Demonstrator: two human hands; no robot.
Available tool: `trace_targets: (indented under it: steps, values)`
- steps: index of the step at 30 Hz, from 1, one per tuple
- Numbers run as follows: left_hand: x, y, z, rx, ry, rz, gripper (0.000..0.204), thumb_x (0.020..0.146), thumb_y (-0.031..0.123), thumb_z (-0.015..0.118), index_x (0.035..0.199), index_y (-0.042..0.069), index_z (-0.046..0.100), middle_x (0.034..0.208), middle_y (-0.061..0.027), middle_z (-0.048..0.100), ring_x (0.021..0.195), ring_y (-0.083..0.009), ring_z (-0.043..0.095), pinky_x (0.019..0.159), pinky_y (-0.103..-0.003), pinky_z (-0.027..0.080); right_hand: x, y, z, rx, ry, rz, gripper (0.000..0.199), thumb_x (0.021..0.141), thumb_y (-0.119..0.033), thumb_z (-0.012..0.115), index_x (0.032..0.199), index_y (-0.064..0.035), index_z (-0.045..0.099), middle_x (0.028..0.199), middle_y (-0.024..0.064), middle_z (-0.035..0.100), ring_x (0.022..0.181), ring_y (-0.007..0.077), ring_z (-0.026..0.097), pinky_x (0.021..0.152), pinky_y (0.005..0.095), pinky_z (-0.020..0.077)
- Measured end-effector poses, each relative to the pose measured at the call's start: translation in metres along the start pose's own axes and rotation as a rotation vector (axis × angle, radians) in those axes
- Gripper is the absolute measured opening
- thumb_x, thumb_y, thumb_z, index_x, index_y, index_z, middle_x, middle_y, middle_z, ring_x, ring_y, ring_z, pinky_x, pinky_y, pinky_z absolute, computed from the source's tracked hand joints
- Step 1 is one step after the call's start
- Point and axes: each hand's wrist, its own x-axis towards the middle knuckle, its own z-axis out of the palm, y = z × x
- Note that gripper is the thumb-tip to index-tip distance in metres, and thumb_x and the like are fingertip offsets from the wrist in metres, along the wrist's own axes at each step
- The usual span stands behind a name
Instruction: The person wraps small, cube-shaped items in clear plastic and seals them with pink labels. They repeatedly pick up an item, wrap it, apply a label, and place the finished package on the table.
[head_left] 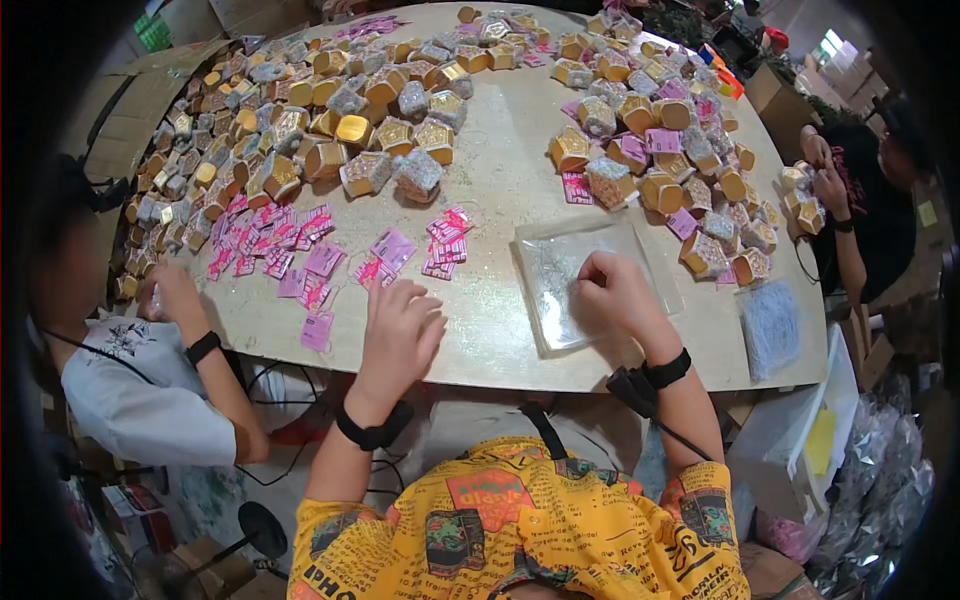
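Note:
My left hand [403, 328] hovers over the near edge of the table with its fingers apart and nothing in it. Just beyond its fingertips lie pink-and-white printed cards [375, 272] and a lilac card [393, 248]. My right hand [622, 292] is closed, its thumb and fingers pressed together above a stack of clear plastic bags [548, 318]. Whatever it pinches, if anything, I cannot make out. Farther off, gold house-shaped ornaments with glittery roofs [417, 172] lie in a big heap on the left, and more ornaments [610, 182] lie on the right.
A bundle of pale blue strands [770, 328] rests at the table's right edge. On the left, a co-worker's hand [178, 292] is beside the heap; another person's hands [828, 172] hold ornaments on the right. Cardboard [125, 130] stands along the far left.

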Motion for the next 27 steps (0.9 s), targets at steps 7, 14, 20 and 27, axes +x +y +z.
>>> trace_targets:
  steps: [7, 14, 20, 27]
  values:
    - [0.071, 0.005, -0.008, 0.06, -0.069, -0.021, 0.028, 0.083, 0.02, 0.064, 0.104, 0.003, 0.062, 0.098, -0.0161, 0.06, 0.098, -0.0352, 0.056, 0.087, -0.044, 0.044, -0.001, 0.004, -0.007, 0.084, 0.021, -0.018, 0.017, 0.077, -0.003, 0.066, 0.093, 0.0023, 0.066, 0.077, 0.0083, 0.066, 0.07, 0.0128, 0.062, 0.066, 0.0275, 0.0508]
    - [0.126, -0.023, 0.04, 0.34, -0.332, -0.143, 0.029, 0.083, 0.024, 0.064, 0.105, 0.005, 0.062, 0.098, -0.0158, 0.061, 0.099, -0.0341, 0.058, 0.083, -0.045, 0.048, 0.001, 0.001, -0.022, 0.051, -0.001, -0.05, 0.024, 0.078, -0.002, 0.064, 0.101, 0.0024, 0.068, 0.086, 0.0103, 0.068, 0.077, 0.0152, 0.064, 0.071, 0.0283, 0.0515]
    - [0.13, -0.034, 0.047, 0.345, -0.288, -0.161, 0.028, 0.079, 0.02, 0.067, 0.103, 0.007, 0.063, 0.099, -0.0155, 0.061, 0.098, -0.0334, 0.059, 0.083, -0.044, 0.05, -0.005, 0.009, -0.023, 0.065, 0.042, -0.082, 0.017, 0.078, -0.003, 0.064, 0.093, 0.0011, 0.069, 0.082, 0.0121, 0.065, 0.073, 0.0217, 0.063, 0.068, 0.0318, 0.0506]
    - [0.118, -0.013, 0.024, 0.207, -0.088, -0.092, 0.037, 0.077, 0.015, 0.068, 0.112, 0.006, 0.06, 0.101, -0.016, 0.06, 0.099, -0.035, 0.058, 0.084, -0.044, 0.048, -0.012, 0.006, -0.024, 0.068, 0.087, -0.107, 0.01, 0.077, -0.005, 0.066, 0.085, -0.0006, 0.07, 0.079, 0.0124, 0.062, 0.068, 0.0237, 0.061, 0.064, 0.0328, 0.049]
